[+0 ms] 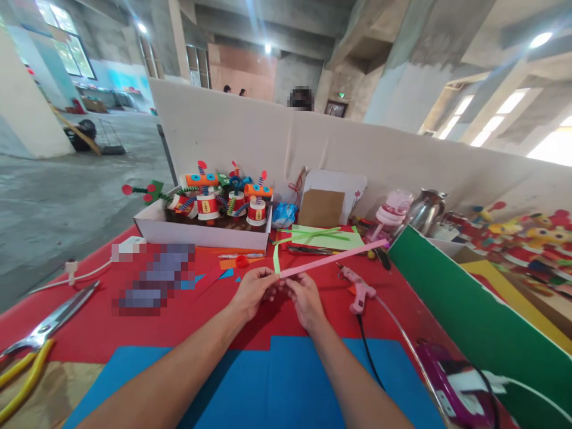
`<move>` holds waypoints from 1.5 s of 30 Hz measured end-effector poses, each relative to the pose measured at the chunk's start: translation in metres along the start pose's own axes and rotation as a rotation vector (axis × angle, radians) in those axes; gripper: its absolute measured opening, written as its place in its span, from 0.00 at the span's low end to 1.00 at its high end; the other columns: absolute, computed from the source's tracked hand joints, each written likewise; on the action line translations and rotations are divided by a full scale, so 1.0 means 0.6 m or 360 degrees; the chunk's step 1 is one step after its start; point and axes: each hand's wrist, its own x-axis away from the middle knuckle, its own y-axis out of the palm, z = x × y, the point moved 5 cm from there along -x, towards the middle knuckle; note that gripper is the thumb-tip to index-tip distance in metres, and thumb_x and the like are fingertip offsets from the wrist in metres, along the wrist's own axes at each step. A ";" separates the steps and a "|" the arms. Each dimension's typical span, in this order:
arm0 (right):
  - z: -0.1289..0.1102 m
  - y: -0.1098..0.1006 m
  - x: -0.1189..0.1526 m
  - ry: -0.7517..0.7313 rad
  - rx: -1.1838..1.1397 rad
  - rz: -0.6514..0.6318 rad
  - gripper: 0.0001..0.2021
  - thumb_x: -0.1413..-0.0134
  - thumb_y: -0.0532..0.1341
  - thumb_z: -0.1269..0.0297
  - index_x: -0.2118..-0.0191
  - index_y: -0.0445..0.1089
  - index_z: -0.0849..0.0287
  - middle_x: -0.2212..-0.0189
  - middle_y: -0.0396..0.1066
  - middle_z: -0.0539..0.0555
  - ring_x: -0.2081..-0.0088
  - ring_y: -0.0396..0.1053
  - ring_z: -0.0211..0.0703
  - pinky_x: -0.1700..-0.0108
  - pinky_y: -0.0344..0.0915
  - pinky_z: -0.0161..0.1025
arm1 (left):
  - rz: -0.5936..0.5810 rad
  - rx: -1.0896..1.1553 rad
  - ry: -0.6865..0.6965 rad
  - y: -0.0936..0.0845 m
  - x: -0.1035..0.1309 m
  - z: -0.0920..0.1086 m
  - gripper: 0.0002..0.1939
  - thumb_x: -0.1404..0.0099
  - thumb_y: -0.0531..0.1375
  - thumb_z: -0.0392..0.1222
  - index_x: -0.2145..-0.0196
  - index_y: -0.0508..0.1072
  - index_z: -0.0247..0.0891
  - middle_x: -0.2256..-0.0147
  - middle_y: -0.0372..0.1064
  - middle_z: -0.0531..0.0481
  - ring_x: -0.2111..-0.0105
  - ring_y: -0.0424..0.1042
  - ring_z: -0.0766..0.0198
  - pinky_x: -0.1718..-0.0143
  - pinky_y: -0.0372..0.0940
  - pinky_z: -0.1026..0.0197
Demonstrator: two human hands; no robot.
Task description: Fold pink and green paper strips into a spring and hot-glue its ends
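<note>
Over the red tabletop, my left hand (257,292) and my right hand (304,298) meet with fingertips pinched together. Between them they grip the joined ends of a light green paper strip (276,260) and a pink paper strip (335,258). Upward from the fingers runs the green strip, while the pink one slants out to the right. How the two ends overlap is hidden by my fingers. A pink glue gun (358,289) lies to the right of my right hand. Blue sheets (268,381) lie under my forearms.
Large yellow-handled scissors (44,333) lie at the left. A white box (201,234) holds several paper-cup figures. More green strips (322,234) lie behind my hands. At the right stand a green board (482,310) and a purple power strip (456,381) with cords.
</note>
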 end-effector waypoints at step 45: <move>0.001 0.001 0.004 -0.0070 -0.0075 0.0163 0.13 0.71 0.71 0.58 0.78 0.71 0.59 0.85 0.65 0.45 0.81 0.62 0.33 0.76 0.62 0.34 | -0.0101 -0.0164 0.0112 0.012 0.011 0.004 0.18 0.55 0.68 0.51 0.76 0.68 0.36 0.80 0.67 0.53 0.81 0.64 0.70 0.81 0.58 0.69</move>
